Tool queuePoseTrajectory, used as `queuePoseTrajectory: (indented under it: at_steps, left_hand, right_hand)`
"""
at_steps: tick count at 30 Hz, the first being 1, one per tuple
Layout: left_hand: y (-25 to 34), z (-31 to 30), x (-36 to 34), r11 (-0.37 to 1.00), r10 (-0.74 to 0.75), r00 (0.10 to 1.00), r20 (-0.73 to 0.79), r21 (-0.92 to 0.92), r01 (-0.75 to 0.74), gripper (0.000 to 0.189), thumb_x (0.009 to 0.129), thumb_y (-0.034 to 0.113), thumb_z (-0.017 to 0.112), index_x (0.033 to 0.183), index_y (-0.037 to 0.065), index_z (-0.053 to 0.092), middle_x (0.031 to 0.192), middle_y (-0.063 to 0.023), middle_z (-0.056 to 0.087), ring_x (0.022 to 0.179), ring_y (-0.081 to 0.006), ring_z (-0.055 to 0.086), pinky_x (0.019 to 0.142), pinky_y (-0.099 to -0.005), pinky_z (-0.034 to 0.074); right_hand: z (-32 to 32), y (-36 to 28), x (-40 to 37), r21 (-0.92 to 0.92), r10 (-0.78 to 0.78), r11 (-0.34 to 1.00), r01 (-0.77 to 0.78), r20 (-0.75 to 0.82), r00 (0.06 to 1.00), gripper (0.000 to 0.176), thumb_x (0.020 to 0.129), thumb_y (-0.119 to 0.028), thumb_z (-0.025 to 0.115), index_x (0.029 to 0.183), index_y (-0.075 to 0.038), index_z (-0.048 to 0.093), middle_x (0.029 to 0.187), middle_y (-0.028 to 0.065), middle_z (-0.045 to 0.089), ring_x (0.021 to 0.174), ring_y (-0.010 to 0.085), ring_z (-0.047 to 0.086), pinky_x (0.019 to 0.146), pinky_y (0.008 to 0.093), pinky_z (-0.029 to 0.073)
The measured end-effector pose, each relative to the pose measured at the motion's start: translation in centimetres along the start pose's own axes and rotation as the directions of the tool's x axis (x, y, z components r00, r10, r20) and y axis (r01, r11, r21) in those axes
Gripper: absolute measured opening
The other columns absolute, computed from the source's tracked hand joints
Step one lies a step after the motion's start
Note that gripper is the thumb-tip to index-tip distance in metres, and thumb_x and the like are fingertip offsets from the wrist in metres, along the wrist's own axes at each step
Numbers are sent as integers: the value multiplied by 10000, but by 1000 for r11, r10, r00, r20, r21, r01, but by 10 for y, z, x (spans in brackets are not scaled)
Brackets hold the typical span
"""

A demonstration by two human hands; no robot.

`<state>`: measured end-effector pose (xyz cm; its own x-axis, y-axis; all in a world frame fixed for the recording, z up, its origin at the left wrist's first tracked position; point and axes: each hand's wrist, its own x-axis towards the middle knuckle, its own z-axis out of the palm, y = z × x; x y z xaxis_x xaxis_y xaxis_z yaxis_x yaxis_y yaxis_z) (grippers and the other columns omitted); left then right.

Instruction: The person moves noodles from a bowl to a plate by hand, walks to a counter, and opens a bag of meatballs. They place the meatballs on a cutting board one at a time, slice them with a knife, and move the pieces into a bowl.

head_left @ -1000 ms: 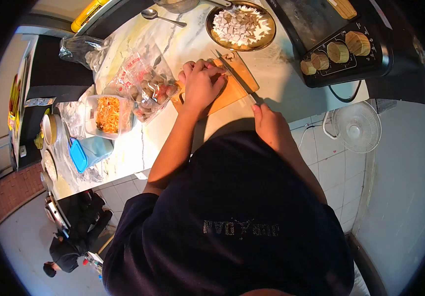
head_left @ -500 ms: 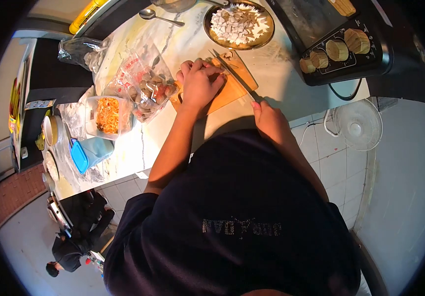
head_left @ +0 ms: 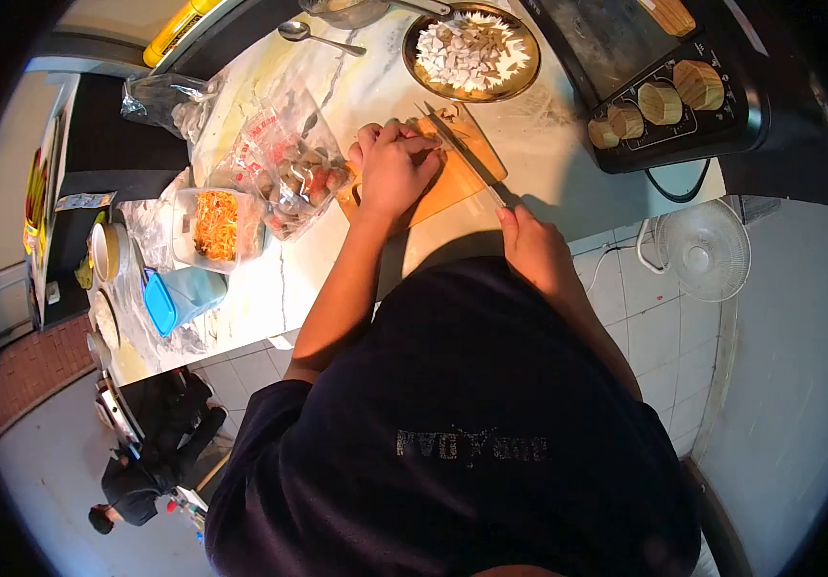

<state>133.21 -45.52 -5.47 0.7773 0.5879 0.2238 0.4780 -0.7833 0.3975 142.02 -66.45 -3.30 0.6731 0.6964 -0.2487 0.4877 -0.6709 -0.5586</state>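
My right hand (head_left: pixel 537 248) is closed round the handle of a knife (head_left: pixel 465 157), whose blade reaches up and left across the wooden cutting board (head_left: pixel 430 199). On the board, my left hand (head_left: pixel 393 173) has its fingers curled down beside the blade; whatever they press on is mostly hidden beneath them. Small dark scraps lie near the board's top edge. Left of my left hand rests a clear plastic bag (head_left: pixel 298 183) with roundish greyish-brown pieces in it. Chopped whitish-grey pieces (head_left: pixel 464 53) fill much of a round plate (head_left: pixel 414 72) beyond the board.
A clear tub (head_left: pixel 183 226) with orange shreds and a blue-lidded container (head_left: pixel 160 303) stand at left. A spoon (head_left: pixel 322 38) lies at the back. The black appliance with wooden knobs (head_left: pixel 659 103) is at right, above a white fan (head_left: pixel 702 250). Another person (head_left: pixel 135 486) is at lower left.
The view has shifted slightly. Both hands stay at the board, and the knife remains in my right hand at nearly the same place and angle.
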Motion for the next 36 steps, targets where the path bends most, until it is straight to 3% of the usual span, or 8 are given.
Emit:
queuePoseTrajectory:
  at_steps: [15,17,36]
  left_hand:
    - [-1,3,0,998,17,999,-43,-53,-20,156,735,278,769,880,227,791,978,8,610,1056,-287,450,906,-443,297]
    - [0,2,0,998,15,998,-54,-55,-18,152,733,281,771,875,229,791,973,9,610,1061,-290,448,905,-445,296]
    - [3,1,0,998,-34,999,-41,-52,32,183,731,278,765,892,191,774,1008,-16,620,1071,-306,455,904,-460,306]
  right_hand:
    - [4,-2,1,19,-13,1000,13,37,999,418,1011,-381,436,888,-13,593,745,293,640,757,494,637,693,568,511]
    - [-1,-6,1,1,46,999,-46,109,993,410,1023,-375,417,933,-8,575,844,303,638,857,500,609,737,562,485]
    - [4,-8,5,-13,82,997,-81,123,989,417,1021,-373,421,946,13,559,825,319,639,830,520,612,722,575,494]
